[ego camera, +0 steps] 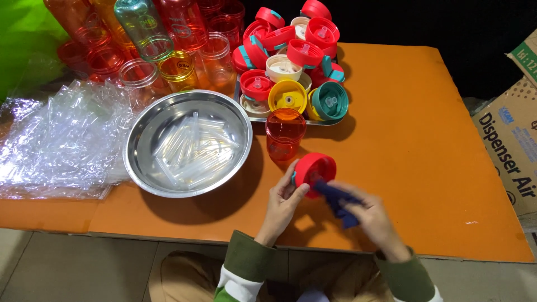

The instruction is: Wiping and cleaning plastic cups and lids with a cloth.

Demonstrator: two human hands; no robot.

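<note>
My left hand (282, 201) holds a round red bottle lid (315, 169) by its lower edge, tilted toward me. My right hand (372, 215) grips a dark blue cloth (338, 200) and presses it against the lid's inner side. An orange-red bottle (285, 133) stands upright and uncapped just beyond the lid on the orange table (425, 140).
A steel bowl (187, 142) holds several clear plastic straws. A tray (296, 118) behind it is piled with red, yellow, teal and white lids. Coloured bottles (168, 50) crowd the far left. Clear plastic bags (56, 140) lie at left. Cardboard boxes (512, 140) stand at right.
</note>
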